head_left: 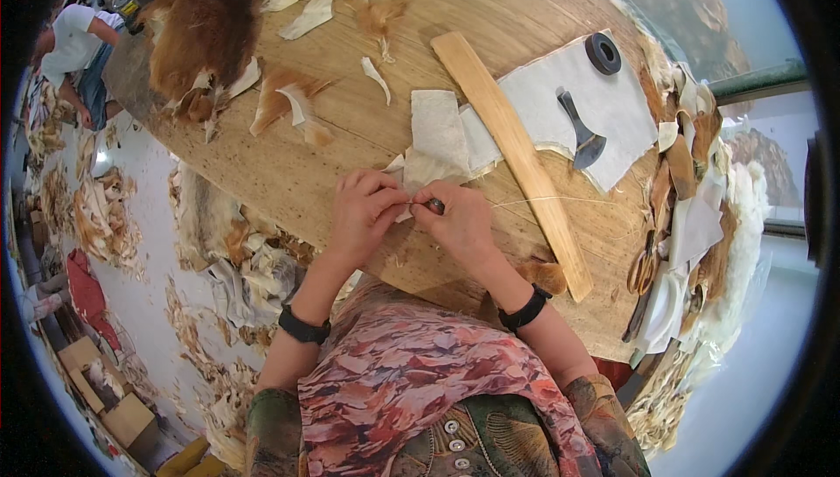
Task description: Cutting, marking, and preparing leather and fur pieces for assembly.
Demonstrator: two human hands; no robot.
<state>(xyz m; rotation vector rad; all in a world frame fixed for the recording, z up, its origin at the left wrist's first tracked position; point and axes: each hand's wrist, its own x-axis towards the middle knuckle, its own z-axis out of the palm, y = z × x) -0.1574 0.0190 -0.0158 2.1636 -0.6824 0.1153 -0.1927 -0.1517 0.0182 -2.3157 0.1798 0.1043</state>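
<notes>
Hide piece pinched between left hand, right hand

a long wooden slat, a dark scraper and a black ring are seen beside brown fur.

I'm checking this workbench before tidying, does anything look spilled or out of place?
Yes. Pale hide and fur scraps litter the floor left of the table, and more offcuts spill over its right edge. The hands work on a pale piece at the near edge.
</notes>
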